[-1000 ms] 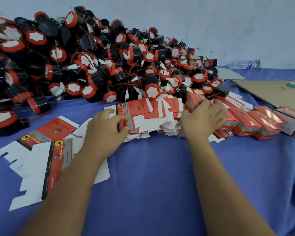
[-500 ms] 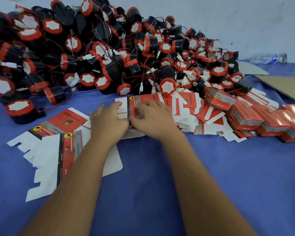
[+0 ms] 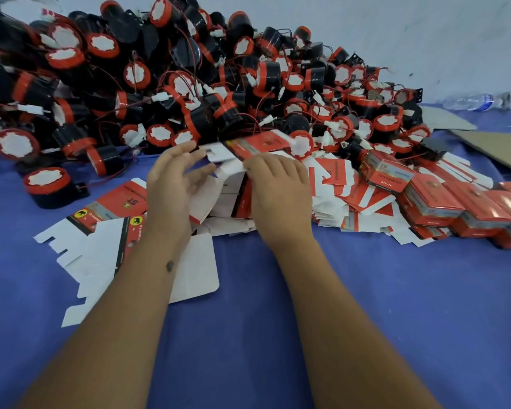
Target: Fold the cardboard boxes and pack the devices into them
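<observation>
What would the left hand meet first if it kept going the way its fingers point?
Probably the flat red-and-white cardboard box blank lifted just beyond the left hand, then the pile of black-and-red round devices; depth is unclear.

Two hands: left hand (image 3: 171, 184), right hand (image 3: 278, 196). Dozens of black-and-red devices (image 3: 189, 84) heaped beyond both. Many flat box blanks (image 3: 95, 255) beneath and left of them. Several folded boxes (image 3: 434, 202) rightward. One water bottle (image 3: 475, 100) far right.

Matt blue cloth table cover (image 3: 396, 320); flat red-and-white printed cardboard box blanks (image 3: 95, 249), plain white inside; black plastic round devices with red rims (image 3: 46, 183); glossy folded red boxes (image 3: 434, 199); clear plastic bottle (image 3: 475, 99).
</observation>
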`<action>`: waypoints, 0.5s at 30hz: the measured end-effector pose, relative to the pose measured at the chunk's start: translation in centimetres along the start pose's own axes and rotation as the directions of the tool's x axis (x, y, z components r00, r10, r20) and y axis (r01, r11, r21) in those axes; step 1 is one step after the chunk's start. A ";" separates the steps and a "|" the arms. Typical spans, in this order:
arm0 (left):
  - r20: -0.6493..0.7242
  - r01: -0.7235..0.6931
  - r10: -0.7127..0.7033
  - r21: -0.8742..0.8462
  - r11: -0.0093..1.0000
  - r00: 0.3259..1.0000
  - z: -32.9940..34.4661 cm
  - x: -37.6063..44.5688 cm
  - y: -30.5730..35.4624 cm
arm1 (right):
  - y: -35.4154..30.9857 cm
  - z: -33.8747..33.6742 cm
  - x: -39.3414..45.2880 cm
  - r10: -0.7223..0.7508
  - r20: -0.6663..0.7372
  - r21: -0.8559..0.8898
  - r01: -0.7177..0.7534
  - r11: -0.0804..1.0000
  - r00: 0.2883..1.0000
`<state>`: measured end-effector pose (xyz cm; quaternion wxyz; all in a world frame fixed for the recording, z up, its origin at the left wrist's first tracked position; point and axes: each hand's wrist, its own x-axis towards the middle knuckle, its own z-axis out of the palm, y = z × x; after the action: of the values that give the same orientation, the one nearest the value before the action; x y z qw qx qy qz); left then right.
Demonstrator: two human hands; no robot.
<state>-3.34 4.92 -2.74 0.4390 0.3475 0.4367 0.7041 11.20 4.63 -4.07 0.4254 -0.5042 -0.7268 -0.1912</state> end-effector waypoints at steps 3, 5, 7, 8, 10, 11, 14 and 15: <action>-0.022 0.025 -0.022 0.139 0.990 1.000 -0.3 0.5 -0.7 | 0.3 -0.5 0.2 0.085 -0.109 0.056 -0.079 0.995 0.990; -0.024 0.028 -0.023 0.236 0.971 0.999 -0.5 0.6 -1.2 | 0.5 -0.8 0.3 0.175 -0.154 0.145 -0.153 0.977 0.972; 0.039 -0.040 0.031 0.245 0.969 0.999 -0.7 0.3 -1.2 | 0.7 -0.8 0.3 0.256 -0.190 0.291 -0.194 0.937 0.948; 0.092 -0.080 0.062 0.207 0.975 0.994 -0.7 0.1 -1.1 | 0.7 -0.8 0.2 0.280 -0.193 0.368 -0.195 0.909 0.941; 0.208 -0.149 0.122 0.123 0.981 0.971 -0.4 -0.1 -0.8 | 0.5 -0.7 0.1 0.315 -0.171 0.478 -0.201 0.855 0.934; 0.259 -0.190 0.156 0.111 0.976 0.953 -0.3 -0.3 -0.7 | 0.3 -0.7 0.1 0.334 -0.148 0.516 -0.216 0.829 0.931; 0.322 -0.282 0.223 0.148 0.948 0.920 0.3 -0.9 -0.6 | -0.1 -0.7 0.2 0.411 -0.059 0.630 -0.285 0.722 0.910; 0.330 -0.297 0.234 0.154 0.942 0.915 0.4 -1.1 -0.6 | -0.1 -0.7 0.3 0.428 -0.017 0.685 -0.301 0.664 0.904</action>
<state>-2.40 4.20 -3.29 0.3639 0.5513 0.3807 0.6471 11.37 4.23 -3.40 0.6693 -0.4344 -0.5893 0.1271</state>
